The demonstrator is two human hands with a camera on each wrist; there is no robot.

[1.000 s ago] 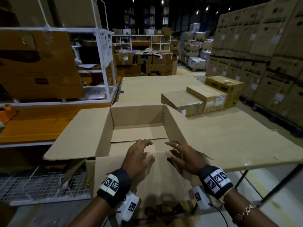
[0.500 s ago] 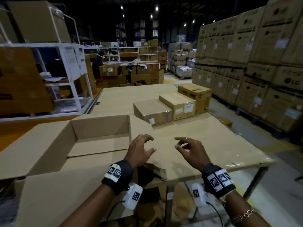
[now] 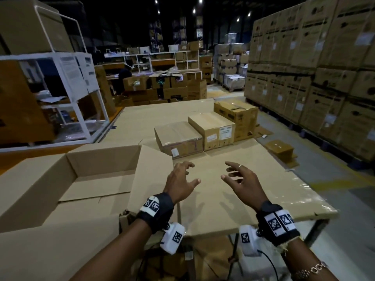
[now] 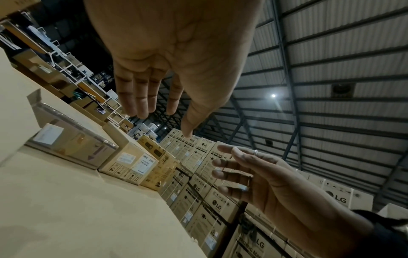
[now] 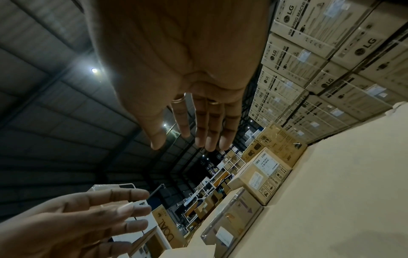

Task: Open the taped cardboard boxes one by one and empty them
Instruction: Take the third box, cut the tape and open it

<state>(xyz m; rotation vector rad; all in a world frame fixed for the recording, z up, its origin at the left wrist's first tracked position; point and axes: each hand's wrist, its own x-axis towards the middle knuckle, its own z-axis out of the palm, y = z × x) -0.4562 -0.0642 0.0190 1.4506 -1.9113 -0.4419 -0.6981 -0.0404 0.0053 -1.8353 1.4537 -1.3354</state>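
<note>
I have both forearms stretched forward side by side, each wrist wrapped in a dark band with black-and-white marker tiles and a white camera pod slung beneath. My left hand (image 3: 179, 182) hangs palm down with its fingers spread and loosely bent, gripping nothing. My right hand (image 3: 243, 182) mirrors it just beside, fingers apart and empty, a ring on one finger and a bracelet on that forearm.

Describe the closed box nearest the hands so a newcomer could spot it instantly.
On the cardboard-covered table, three closed boxes stand in a row running away to the right. The nearest box is the lowest, just beyond the open box. Unlike its neighbours, it is wrapped in glossy clear film.
</note>
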